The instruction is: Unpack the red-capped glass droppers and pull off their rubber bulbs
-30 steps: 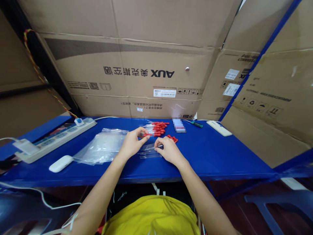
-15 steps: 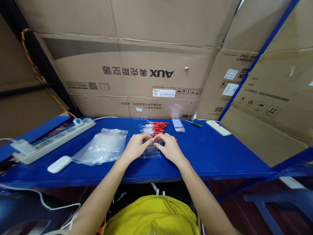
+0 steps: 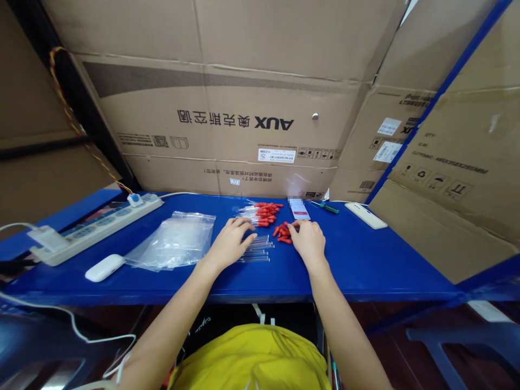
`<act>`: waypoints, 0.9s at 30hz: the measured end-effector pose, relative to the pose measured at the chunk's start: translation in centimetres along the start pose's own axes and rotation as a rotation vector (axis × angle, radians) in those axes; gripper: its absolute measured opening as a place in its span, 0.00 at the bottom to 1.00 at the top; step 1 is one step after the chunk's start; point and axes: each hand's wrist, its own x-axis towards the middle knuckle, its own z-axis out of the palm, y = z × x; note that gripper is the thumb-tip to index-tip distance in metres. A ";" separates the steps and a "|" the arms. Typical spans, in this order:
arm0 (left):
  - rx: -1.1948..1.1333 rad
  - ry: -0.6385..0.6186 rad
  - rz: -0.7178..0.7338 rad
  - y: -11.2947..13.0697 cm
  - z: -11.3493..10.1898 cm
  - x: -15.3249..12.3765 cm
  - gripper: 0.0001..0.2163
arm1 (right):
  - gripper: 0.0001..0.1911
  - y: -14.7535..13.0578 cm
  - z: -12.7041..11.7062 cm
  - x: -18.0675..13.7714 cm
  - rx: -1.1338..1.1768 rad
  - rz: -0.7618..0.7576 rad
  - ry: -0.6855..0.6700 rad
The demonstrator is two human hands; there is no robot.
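My left hand (image 3: 231, 242) lies on a row of clear tubes (image 3: 260, 250) on the blue table (image 3: 365, 260), fingers stretched flat over their left ends. My right hand (image 3: 307, 240) rests beside a small pile of loose red caps (image 3: 281, 232), its fingertips curled at the caps; I cannot make out whether it pinches one. Behind both hands lies a bundle of clear tubes fitted with red caps (image 3: 263, 212).
A stack of clear zip bags (image 3: 176, 246) lies to the left, with a white mouse-like device (image 3: 104, 267) and a power strip (image 3: 93, 227) beyond. A phone (image 3: 299, 209), a green screwdriver (image 3: 327, 207) and a white remote (image 3: 365, 214) lie at the back. Cardboard boxes (image 3: 227, 119) wall the table.
Both hands had met over the tubes half a second ago. Now they have parted: the right hand moved right to the loose red caps, the left hand settled flat on the tubes.
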 end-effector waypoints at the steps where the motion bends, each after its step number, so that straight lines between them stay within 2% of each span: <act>1: 0.010 -0.012 -0.001 -0.1 0.1 0.0 0.13 | 0.10 -0.1 0.0 0.0 -0.003 0.012 -0.005; 6: 0.040 -0.040 -0.004 -0.2 0.3 -0.2 0.14 | 0.12 -0.7 -0.6 0.0 -0.005 0.091 -0.148; 13: 0.052 -0.008 -0.015 0.0 0.3 -0.2 0.13 | 0.11 -1.2 -0.7 0.2 0.045 -0.026 -0.126; 16: 0.042 0.022 -0.008 0.2 0.1 -0.1 0.12 | 0.12 -1.9 -0.6 2.0 0.134 -0.170 -0.143; 20: 0.016 0.059 0.005 0.3 -0.1 0.1 0.10 | 0.16 -3.3 -0.1 6.0 0.160 -0.366 -0.206; 23: 0.000 0.081 0.001 0.4 -0.2 0.1 0.10 | 0.17 -3.8 0.9 8.4 0.142 -0.390 -0.287; 27: -0.009 0.099 -0.026 0.6 -0.4 0.1 0.10 | 0.14 -3.9 2.3 9.1 0.148 -0.355 -0.320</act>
